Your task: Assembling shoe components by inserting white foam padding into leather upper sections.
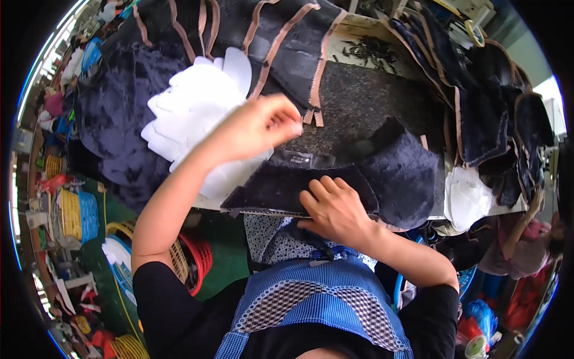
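My left hand (272,124) is raised over the table beside white petal-shaped sheets (197,102). Its fingers are curled and pinched together; anything between them is too small to make out. My right hand (336,206) grips the near edge of a dark plush fabric piece (281,186), with fingers on top and the thumb at the edge. A wider section of dark plush (400,173) lies just right of it. Behind the piece sits a small black strip with a label (299,158). Black panels with brown zipper tapes (287,42) stretch across the far side.
A heap of dark plush fabric (119,113) fills the table's left. Zipper-edged dark pieces (478,113) hang at the right, above a white stack (467,197). Dark scraps (371,52) lie at the back. A red basket (196,260) stands below; a co-worker (526,239) is at right.
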Demonstrator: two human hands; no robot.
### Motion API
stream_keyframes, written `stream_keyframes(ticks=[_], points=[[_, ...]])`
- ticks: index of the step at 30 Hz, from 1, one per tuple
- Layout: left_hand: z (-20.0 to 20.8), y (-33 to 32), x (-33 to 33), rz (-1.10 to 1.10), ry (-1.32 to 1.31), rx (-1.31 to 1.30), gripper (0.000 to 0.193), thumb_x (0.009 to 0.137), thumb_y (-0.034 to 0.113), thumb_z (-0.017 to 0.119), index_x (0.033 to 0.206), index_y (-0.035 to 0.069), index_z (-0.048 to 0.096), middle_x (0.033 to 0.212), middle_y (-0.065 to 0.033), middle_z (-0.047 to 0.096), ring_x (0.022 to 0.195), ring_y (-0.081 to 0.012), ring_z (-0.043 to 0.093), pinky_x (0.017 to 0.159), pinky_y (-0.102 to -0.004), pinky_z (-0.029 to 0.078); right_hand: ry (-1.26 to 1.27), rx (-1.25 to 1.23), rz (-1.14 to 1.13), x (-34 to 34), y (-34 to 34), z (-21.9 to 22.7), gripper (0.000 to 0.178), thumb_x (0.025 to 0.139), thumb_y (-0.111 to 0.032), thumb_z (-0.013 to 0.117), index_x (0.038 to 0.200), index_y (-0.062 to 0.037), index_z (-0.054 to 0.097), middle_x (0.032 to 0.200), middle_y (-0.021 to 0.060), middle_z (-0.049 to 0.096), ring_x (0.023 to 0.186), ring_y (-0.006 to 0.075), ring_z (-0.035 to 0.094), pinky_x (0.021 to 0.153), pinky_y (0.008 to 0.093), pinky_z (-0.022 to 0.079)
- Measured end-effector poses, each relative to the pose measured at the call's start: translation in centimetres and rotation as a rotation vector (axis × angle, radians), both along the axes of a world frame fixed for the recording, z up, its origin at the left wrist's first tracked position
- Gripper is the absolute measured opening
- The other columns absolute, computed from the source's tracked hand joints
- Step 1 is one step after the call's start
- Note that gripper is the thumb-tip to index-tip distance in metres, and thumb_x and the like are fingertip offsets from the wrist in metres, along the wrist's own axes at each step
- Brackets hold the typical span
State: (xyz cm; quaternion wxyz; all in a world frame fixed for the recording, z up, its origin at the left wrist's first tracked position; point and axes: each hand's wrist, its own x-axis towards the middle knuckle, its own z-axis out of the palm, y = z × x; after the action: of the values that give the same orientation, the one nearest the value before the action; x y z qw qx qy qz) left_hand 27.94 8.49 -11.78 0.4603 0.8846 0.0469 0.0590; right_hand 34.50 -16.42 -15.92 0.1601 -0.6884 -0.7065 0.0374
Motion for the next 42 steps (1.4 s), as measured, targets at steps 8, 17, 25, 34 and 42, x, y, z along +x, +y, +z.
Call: stream_keyframes(ticks=[8, 17, 25, 34, 42], points=[[-5.7, -2.6, -0.5, -0.166, 0.186, 0.291, 0.030, 0.095, 0.033, 0.072, 0.107, 0.007, 0.065, 0.103, -0.0132, 0.071, 0.099, -0.0361, 0.069, 0.087, -0.0476, 0.053, -0.064, 0.013, -0.297, 8.9, -1.5, 5.9, 0.047, 0.073, -0.010, 0.085, 0.115, -0.0031, 0.065, 0.109, 0.0142, 0.069, 0.110, 0.0344, 0.066, 0.094, 0.0453, 0.053], [-6.9, -3.7, -1.3, -0.391, -0.091, 0.641, 0.048, 0.093, 0.010, 0.056, 0.137, 0.027, 0.068, 0.096, -0.0152, 0.058, 0.076, -0.0264, 0.069, 0.065, -0.0364, 0.057, -0.079, -0.487, 0.059, 13.6, 2.6, 4.8, 0.051, 0.071, -0.018, 0.081, 0.119, -0.0061, 0.068, 0.110, 0.0134, 0.060, 0.119, 0.0331, 0.055, 0.124, 0.0501, 0.030], [-7.0, -5.3, -2.9, -0.255, -0.082, 0.687, 0.044, 0.092, 0.008, 0.063, 0.135, 0.011, 0.068, 0.090, -0.0084, 0.054, 0.073, -0.0147, 0.061, 0.062, -0.0259, 0.055, -0.174, -0.282, 0.051, 11.0, 1.6, 4.7, 0.023, 0.077, -0.012, 0.080, 0.079, -0.0077, 0.058, 0.073, 0.0063, 0.055, 0.075, 0.0273, 0.061, 0.069, 0.0427, 0.048], [-6.4, -5.8, -3.4, -0.273, -0.013, 0.649, 0.042, 0.086, 0.008, 0.067, 0.128, 0.005, 0.071, 0.083, -0.0062, 0.054, 0.069, -0.0145, 0.059, 0.059, -0.0260, 0.053, -0.079, -0.588, -0.248, 13.8, 3.3, 3.4, 0.022, 0.097, -0.026, 0.067, 0.091, -0.0074, 0.058, 0.070, 0.0120, 0.064, 0.065, 0.0372, 0.065, 0.058, 0.0463, 0.048], [-4.7, -7.4, 2.4, -0.459, -0.218, 0.849, 0.033, 0.086, 0.016, 0.062, 0.109, -0.004, 0.075, 0.133, -0.0179, 0.065, 0.122, -0.0291, 0.061, 0.099, -0.0319, 0.049, -0.221, -0.582, -0.278, 14.9, 3.4, 2.5, 0.038, 0.092, -0.044, 0.071, 0.088, -0.0081, 0.061, 0.067, 0.0097, 0.068, 0.063, 0.0330, 0.069, 0.053, 0.0430, 0.051]])
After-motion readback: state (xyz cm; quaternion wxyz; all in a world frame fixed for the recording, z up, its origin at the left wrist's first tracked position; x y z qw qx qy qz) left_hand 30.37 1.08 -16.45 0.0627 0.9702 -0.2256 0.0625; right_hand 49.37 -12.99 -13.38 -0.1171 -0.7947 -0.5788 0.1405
